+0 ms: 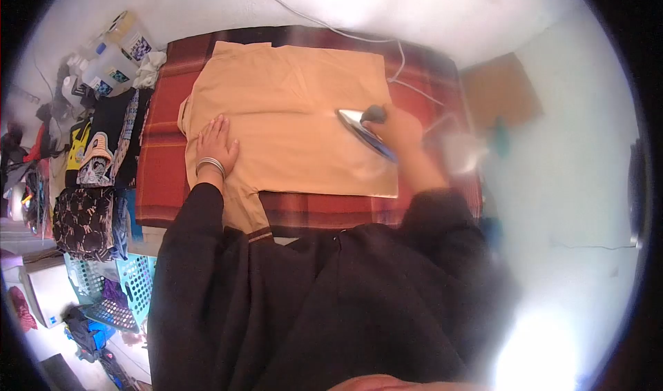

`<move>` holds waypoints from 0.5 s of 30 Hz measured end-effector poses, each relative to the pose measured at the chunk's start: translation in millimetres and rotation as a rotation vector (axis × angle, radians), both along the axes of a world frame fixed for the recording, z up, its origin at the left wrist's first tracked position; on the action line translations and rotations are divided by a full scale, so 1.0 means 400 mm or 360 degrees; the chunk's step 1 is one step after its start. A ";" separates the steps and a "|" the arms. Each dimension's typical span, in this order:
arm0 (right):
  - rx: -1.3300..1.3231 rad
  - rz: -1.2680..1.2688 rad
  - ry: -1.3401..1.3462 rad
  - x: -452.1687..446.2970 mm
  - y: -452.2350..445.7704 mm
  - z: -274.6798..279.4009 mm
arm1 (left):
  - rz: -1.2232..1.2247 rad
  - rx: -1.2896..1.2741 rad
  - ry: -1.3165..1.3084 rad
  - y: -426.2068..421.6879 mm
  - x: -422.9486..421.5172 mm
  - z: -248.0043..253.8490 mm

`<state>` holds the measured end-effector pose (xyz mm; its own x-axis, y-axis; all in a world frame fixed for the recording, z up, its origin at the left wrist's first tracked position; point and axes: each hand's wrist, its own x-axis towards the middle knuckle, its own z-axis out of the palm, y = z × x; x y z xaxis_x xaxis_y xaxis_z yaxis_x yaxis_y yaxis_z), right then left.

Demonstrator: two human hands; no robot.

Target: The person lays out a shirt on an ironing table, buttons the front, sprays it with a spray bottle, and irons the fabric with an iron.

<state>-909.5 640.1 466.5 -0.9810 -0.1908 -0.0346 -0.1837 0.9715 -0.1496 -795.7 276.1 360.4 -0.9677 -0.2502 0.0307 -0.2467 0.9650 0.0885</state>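
Observation:
A light orange shirt (pixel 297 87) lies spread on a red and dark striped cloth (pixel 166 149). Near its right side my right hand (pixel 400 132) is closed round the handle of an iron (pixel 373 141), whose pale tip points to the upper left. The iron's soleplate rests on the fabric. My left hand (pixel 217 146), with bangles at the wrist, lies flat on the shirt's left part, fingers stretched out. One sleeve hangs down toward me below that hand.
Plastic bottles (pixel 110 70) and folded clothes (pixel 103 139) are on the left. Below them is a turquoise perforated basket (pixel 136 284). A white cord (pixel 331 31) runs along the back wall and over the cloth. Brown cardboard (pixel 504 91) is at the right.

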 end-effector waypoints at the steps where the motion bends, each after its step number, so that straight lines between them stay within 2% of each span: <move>1: -0.0009 0.0001 -0.0001 -0.004 -0.015 -0.002 | 0.0024 0.0018 -0.0020 0.002 -0.001 0.006; 9: -0.0001 0.0227 0.0043 -0.087 -0.115 -0.010 | -0.0017 -0.0019 0.0028 -0.002 -0.002 -0.003; 12: -0.0040 0.0188 -0.0066 -0.103 -0.152 0.002 | 0.0009 0.0017 0.0010 0.004 0.000 0.007; 15: -0.0053 0.0143 0.0006 -0.102 -0.170 -0.004 | 0.0004 0.0016 -0.0001 0.004 0.000 0.006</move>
